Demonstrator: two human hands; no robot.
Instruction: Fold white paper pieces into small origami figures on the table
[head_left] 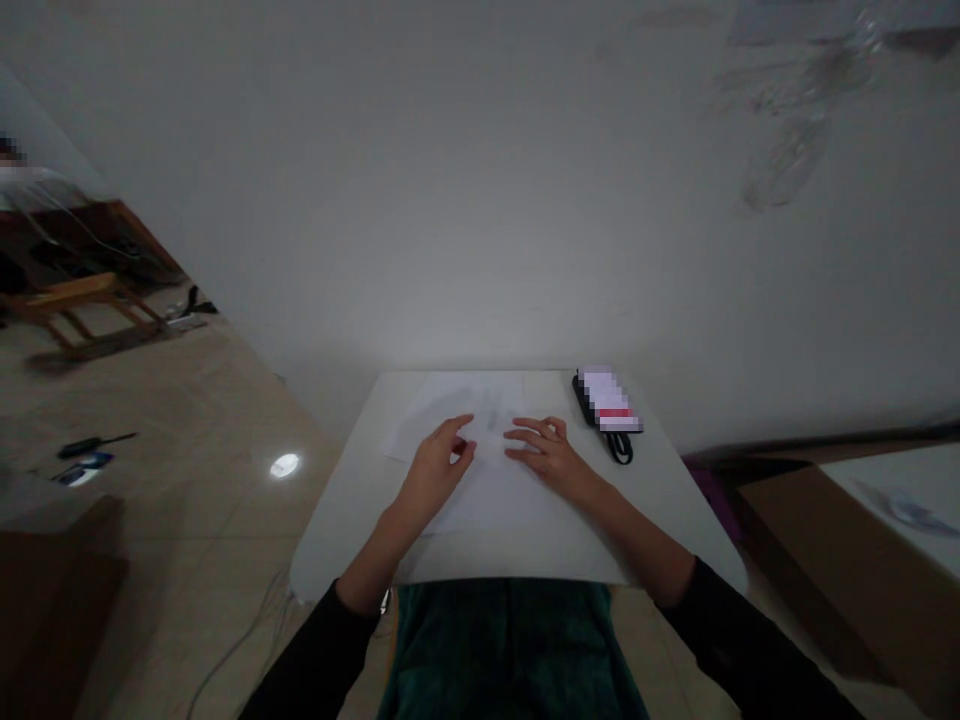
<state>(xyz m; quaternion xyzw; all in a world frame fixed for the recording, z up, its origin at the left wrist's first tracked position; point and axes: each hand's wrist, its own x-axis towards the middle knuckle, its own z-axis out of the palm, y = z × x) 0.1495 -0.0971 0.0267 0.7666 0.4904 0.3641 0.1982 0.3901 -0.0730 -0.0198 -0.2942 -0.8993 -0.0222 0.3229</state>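
White paper [487, 495] lies on the small white table [337, 535] in front of me; it looks like more than one sheet, though the edges are faint. Over its left part is my left hand [439, 458], index finger and thumb apart with a gap between them. My right hand [551, 452] hovers over or rests on the right part of the paper, fingers spread and pointing left. I cannot tell whether either hand touches the sheet. Neither hand visibly holds anything. Faint grey shadows or marks show on the paper between the hands.
At the table's back right lies a phone-like device [611, 405] with a blurred-out screen, beside a looped black cord [620, 447]. A wall [480, 200] rises directly behind the table. A cardboard box [847, 550] stands right; a wooden stool [79, 295] stands far left.
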